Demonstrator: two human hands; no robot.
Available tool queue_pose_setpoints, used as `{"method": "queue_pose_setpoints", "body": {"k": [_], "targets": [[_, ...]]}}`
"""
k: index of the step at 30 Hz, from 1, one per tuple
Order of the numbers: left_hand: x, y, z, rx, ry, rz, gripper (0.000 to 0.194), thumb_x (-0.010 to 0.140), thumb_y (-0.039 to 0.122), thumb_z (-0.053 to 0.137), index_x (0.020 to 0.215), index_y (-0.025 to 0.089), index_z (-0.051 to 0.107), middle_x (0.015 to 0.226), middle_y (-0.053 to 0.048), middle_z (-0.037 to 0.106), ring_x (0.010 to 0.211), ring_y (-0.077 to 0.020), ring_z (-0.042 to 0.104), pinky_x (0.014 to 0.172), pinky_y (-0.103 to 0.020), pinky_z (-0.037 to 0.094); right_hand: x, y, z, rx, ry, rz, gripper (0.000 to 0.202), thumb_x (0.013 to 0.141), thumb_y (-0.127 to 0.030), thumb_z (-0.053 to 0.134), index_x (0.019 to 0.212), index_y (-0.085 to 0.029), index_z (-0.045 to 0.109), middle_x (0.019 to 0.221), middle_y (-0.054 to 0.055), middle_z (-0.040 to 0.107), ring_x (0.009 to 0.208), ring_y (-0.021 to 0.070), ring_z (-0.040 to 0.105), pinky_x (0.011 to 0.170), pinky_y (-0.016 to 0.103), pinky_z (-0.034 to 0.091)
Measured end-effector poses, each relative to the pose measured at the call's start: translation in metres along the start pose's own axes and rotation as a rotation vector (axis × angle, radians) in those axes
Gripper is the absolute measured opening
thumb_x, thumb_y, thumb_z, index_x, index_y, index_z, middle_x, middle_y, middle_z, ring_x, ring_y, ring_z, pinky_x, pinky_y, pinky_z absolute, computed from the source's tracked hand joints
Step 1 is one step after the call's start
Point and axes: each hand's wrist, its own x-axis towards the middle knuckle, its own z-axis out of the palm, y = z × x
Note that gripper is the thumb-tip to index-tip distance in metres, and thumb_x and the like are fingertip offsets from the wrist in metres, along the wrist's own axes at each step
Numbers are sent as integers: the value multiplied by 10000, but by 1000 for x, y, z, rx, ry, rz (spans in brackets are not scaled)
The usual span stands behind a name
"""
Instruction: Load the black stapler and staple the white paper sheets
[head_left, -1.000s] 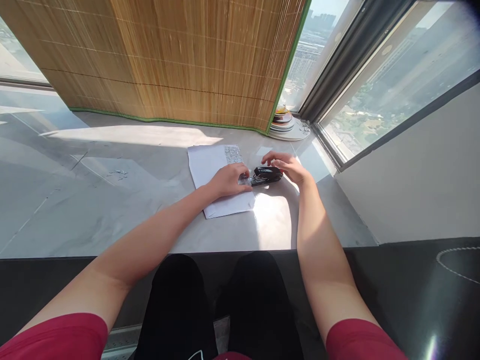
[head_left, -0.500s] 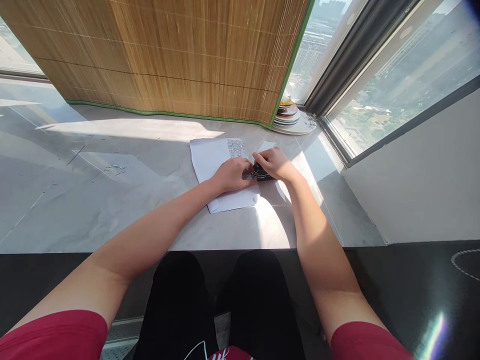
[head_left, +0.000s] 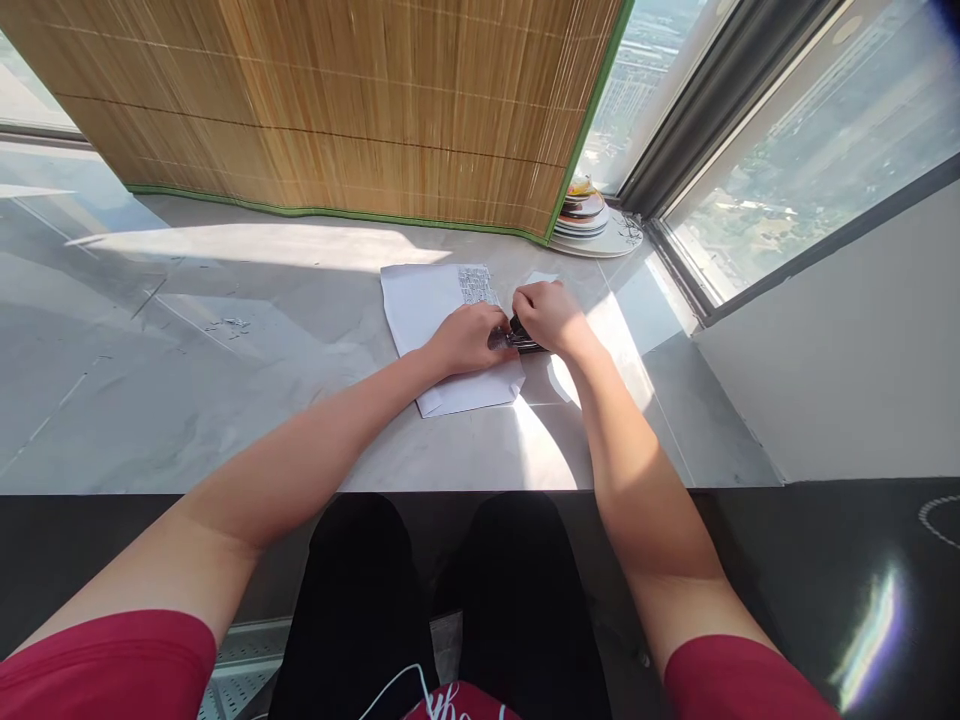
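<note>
A black stapler [head_left: 527,343] lies across the right edge of a white paper stack [head_left: 431,300], which has a printed block near its top right. My right hand [head_left: 546,312] is closed over the stapler's upper arm from the right, fingers curled. From the left, my left hand [head_left: 469,338] rests on the paper, its thumb and fingers curved round the stapler's shiny front end. Between the hands only part of the stapler shows. Whether paper sits inside its jaw is hidden.
Small loose staples [head_left: 229,325] are scattered on the grey counter [head_left: 262,420] to the left. A bamboo blind [head_left: 337,110] hangs at the back. Stacked plates [head_left: 592,225] stand in the corner by the window [head_left: 810,190]. A white paper piece [head_left: 561,378] lies under my right wrist.
The view has shifted slightly, so the counter and paper sit a little higher. Both hands keep their places on the stapler, with only a slight change in the right hand's pose.
</note>
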Motion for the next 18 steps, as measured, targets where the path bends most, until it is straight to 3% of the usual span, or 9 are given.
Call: {"method": "queue_pose_setpoints", "body": {"k": [6, 18], "targets": [[0, 0, 2, -4, 22, -14, 176, 861, 368, 798, 870, 211, 719, 950, -83, 769, 956, -284, 729, 835, -399, 556, -1, -4, 3, -85, -21, 23, 362, 1053, -242, 396, 904, -196, 723, 986, 166, 766, 1013, 313, 650, 806, 384, 444], [1, 2, 2, -20, 28, -34, 176, 844, 369, 805, 843, 220, 711, 941, -91, 775, 962, -312, 730, 882, -450, 571, 2, 1, 9, -72, -17, 24, 386, 1088, -300, 416, 913, -195, 743, 991, 182, 774, 955, 312, 667, 808, 395, 466]]}}
